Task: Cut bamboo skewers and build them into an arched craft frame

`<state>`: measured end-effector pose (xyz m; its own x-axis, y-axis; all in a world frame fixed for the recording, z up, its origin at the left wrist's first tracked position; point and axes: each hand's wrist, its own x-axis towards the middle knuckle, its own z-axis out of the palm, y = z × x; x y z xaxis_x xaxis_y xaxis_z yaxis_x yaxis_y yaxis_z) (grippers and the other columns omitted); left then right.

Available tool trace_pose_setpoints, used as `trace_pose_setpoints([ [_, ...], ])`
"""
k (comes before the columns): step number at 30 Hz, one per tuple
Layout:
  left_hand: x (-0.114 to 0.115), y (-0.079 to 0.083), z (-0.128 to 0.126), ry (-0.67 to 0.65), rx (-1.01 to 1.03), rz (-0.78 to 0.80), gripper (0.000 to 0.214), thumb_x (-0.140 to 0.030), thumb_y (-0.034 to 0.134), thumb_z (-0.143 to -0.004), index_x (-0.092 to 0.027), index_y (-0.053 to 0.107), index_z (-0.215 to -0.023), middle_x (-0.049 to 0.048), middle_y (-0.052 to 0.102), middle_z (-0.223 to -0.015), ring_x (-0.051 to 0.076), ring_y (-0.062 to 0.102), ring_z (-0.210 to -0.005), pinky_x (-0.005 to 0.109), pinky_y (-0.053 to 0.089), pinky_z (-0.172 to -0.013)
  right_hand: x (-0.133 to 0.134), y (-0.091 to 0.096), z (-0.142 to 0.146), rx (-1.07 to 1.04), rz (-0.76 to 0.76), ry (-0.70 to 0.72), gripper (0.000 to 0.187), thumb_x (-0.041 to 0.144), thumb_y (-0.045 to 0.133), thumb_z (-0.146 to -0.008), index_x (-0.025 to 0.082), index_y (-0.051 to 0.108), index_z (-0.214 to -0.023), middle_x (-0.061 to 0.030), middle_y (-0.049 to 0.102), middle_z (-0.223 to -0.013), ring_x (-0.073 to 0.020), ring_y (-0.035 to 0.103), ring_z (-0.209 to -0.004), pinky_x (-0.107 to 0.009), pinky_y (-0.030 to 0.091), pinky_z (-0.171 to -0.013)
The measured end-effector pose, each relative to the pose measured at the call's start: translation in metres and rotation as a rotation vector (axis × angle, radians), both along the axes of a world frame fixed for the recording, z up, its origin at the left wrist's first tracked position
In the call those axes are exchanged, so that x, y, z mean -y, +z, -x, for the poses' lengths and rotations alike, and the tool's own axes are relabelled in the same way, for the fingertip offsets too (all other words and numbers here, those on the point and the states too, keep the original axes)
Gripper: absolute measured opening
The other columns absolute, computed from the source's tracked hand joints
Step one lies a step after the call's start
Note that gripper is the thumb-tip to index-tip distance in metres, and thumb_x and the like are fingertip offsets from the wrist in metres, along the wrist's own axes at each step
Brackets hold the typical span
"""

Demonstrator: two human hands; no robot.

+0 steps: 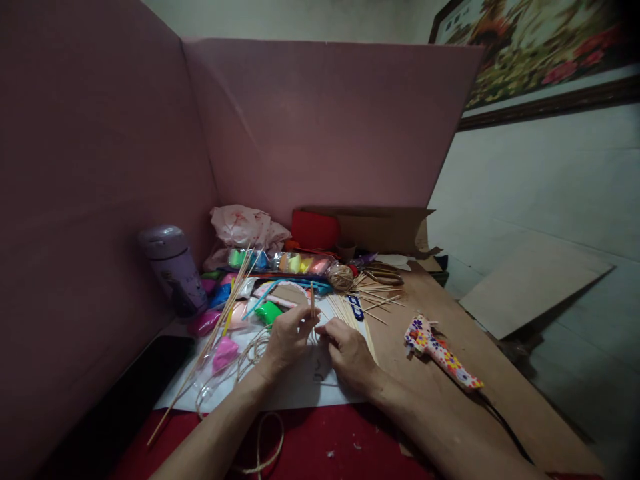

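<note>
My left hand [290, 337] is closed, pinching a short upright piece of thin wooden stick [313, 298] between thumb and fingertips. Whether it is one stick or a few together, I cannot tell. Just to its right, my right hand [349, 353] has its fingers curled together, the index tip close to the stick's lower end. What those fingers hold is hidden. Loose twine [253, 350] lies in coils beside my left wrist, and a loop of it hangs over the red cloth [325, 427]. Under both hands is a white sheet [280, 393].
A floral-patterned glue gun [445, 353] lies on the brown board [425, 413] at right. Beyond the hands are scattered skewers [375, 293], a twine ball [341, 275] and bagged coloured clay [300, 264]. Long sticks [210, 340] and a purple bottle [175, 273] are at left.
</note>
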<state>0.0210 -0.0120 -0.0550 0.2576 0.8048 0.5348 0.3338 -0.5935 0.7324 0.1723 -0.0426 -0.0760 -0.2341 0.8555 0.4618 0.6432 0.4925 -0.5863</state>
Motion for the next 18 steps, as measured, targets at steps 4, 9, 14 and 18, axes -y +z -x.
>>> trace_pose_setpoints([
  [4, -0.0017, 0.0005, 0.0024, -0.014, 0.009, 0.035, 0.01, -0.022, 0.054, -0.079, -0.017, 0.062, -0.074, 0.0022, 0.064, -0.069, 0.012, 0.056, -0.065, 0.022, 0.041, -0.062, 0.0009, 0.0012, 0.0013, 0.01, -0.011, 0.002, 0.026, 0.003, 0.044, -0.079, 0.019, 0.063, -0.086, -0.0031, 0.059, -0.081, -0.0147, 0.055, -0.075, -0.024, 0.039, -0.066],
  [9, -0.0031, -0.0031, 0.003, -0.06, -0.006, 0.04, 0.012, -0.022, 0.055, -0.078, -0.016, 0.063, -0.073, 0.0024, 0.063, -0.068, 0.012, 0.055, -0.064, 0.022, 0.041, -0.062, 0.0004, -0.0002, 0.0019, -0.031, -0.019, -0.018, 0.023, 0.005, 0.044, -0.081, 0.019, 0.063, -0.083, -0.0033, 0.059, -0.077, -0.0145, 0.054, -0.071, -0.024, 0.039, -0.062],
  [14, -0.0099, -0.0068, 0.0031, -0.051, 0.121, 0.247, 0.014, -0.025, 0.059, -0.073, -0.014, 0.066, -0.074, 0.0026, 0.06, -0.063, 0.012, 0.054, -0.061, 0.022, 0.043, -0.059, -0.0007, 0.0039, 0.0011, -0.253, -0.087, -0.027, 0.019, 0.015, 0.046, -0.087, 0.019, 0.065, -0.089, -0.0059, 0.061, -0.084, -0.0163, 0.057, -0.08, -0.027, 0.044, -0.072],
  [18, -0.0083, -0.0082, 0.0004, -0.029, 0.096, 0.274, 0.011, -0.022, 0.06, -0.068, -0.014, 0.068, -0.07, 0.0015, 0.061, -0.061, 0.011, 0.051, -0.059, 0.021, 0.04, -0.057, -0.0001, 0.0083, 0.0004, -0.313, -0.121, -0.023, 0.019, 0.017, 0.046, -0.087, 0.02, 0.065, -0.088, -0.0058, 0.061, -0.084, -0.0168, 0.057, -0.081, -0.028, 0.045, -0.073],
])
